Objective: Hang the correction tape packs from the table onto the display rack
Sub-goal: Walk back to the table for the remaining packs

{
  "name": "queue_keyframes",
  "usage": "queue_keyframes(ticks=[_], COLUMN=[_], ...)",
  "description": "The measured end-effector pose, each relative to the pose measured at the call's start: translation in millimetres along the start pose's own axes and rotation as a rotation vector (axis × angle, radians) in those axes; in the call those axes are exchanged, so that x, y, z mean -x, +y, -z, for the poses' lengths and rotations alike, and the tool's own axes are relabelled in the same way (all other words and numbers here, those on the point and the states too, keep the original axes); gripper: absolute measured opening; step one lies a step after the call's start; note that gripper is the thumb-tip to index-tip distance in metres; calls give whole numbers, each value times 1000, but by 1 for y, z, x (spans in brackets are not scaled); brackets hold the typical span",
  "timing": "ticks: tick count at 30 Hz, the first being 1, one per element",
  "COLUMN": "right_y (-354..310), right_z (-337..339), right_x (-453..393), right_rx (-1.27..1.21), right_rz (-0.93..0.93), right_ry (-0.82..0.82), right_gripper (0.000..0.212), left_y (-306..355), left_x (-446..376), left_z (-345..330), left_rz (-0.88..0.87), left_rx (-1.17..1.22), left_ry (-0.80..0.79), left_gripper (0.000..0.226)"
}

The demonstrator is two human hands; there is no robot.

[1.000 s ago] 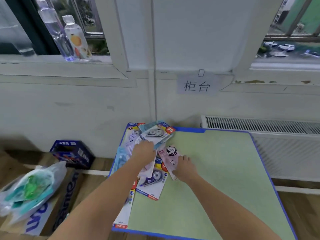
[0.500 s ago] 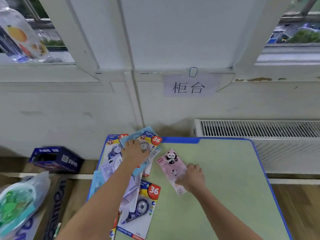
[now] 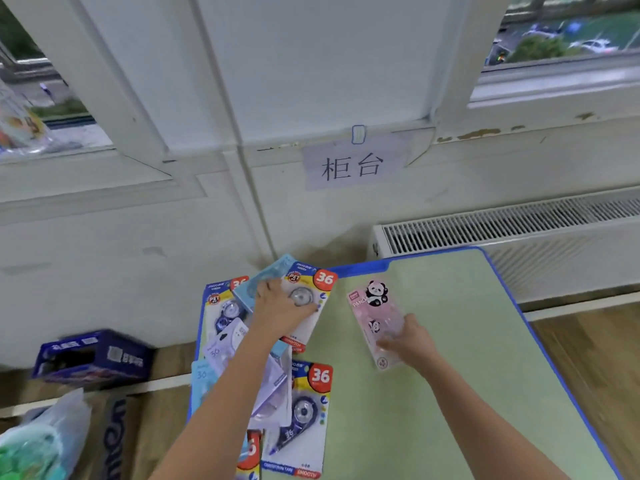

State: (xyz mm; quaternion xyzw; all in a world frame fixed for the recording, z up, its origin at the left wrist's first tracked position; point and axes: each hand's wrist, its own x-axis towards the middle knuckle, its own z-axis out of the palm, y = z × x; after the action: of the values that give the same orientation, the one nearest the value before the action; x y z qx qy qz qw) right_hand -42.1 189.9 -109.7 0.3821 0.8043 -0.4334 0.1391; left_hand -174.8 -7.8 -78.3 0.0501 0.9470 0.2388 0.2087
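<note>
Pink card and clear blister made up the panda pack [image 3: 375, 317], which lay flat on the green bench [image 3: 450, 341] with its lower end under the right hand [image 3: 408, 342]. That hand's fingers [image 3: 389, 344] were curled over the pack's near end, seemingly pinching it, though the thumb was hidden beneath. Just left of them, the left hand [image 3: 280, 311] rested on the top pack [image 3: 308, 292] of a loose pile [image 3: 277, 393], fingers spread and bent over the blister; whether they gripped it or only pressed on it could not be told.

Such packs looked light and thin: a stiff card back that would bend if squeezed, with a smooth plastic bubble over the dispenser that fingers might slide off. A pinch on the bare card margin, thumb under and fingers on top, seemed the safer hold, leaving the top end with the hanging hole free for a hook. Lying flat, the card's edge would likely need lifting or sliding off the bench's rim first.

No rack appeared anywhere in the head view, so its hooks could not be judged. Motion blur softened the print on most packs. Forearms covered the middle of the pile, the lowest packs ran off the frame's bottom edge, and their count was unclear. No hanging hole could be made out on the panda pack.
</note>
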Motion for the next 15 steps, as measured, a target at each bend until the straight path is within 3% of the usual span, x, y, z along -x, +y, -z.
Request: queue_keyframes(ticks=[6, 15], right_y=[17, 80], right_z=[7, 69], right_x=[48, 155], right_rx=[-366, -729], right_rz=[-17, -13], right_ry=[149, 435], right_gripper=[34, 30], left_y=[26, 96], left_x=[45, 103], left_z=[-9, -55], left_rz=[-56, -447], left_rx=[446, 549], left_ry=[-261, -550], left_gripper=[73, 58])
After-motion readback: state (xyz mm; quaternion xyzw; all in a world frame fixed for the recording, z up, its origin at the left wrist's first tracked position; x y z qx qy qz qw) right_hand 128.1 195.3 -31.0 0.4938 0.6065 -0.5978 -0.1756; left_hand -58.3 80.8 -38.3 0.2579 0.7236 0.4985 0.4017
